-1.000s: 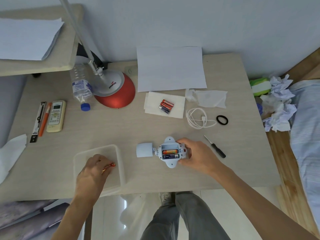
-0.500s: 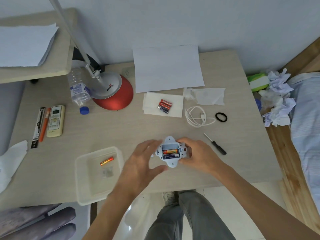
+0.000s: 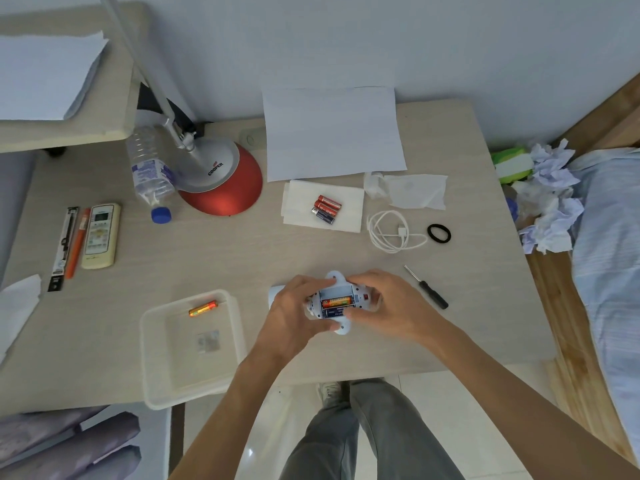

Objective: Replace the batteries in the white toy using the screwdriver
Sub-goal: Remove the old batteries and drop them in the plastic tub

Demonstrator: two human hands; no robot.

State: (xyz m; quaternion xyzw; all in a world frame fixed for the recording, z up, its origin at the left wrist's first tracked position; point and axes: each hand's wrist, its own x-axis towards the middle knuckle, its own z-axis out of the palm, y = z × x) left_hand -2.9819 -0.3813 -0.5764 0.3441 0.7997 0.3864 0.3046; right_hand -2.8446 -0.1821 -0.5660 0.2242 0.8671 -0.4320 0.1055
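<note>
White toy point(image 3: 335, 280) held near counter point(image 3: 242, 265) front edge, left grip point(image 3: 294, 313) and right grip point(image 3: 384, 303) curled round it. Likely removing old batteries point(image 3: 336, 302); next: fingertip prying.

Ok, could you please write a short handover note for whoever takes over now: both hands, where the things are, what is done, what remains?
Left hand grips the white toy at its left side, right hand at its right side.
Compartment open: top slot empty, two old batteries inside.
One old battery lies in the clear tray; three new batteries on the tissue; screwdriver on the table, right of the right hand.
Done: cover off, one battery out.
Left: remove two, insert new ones, screw the cover back. Cover not clearly visible.
</note>
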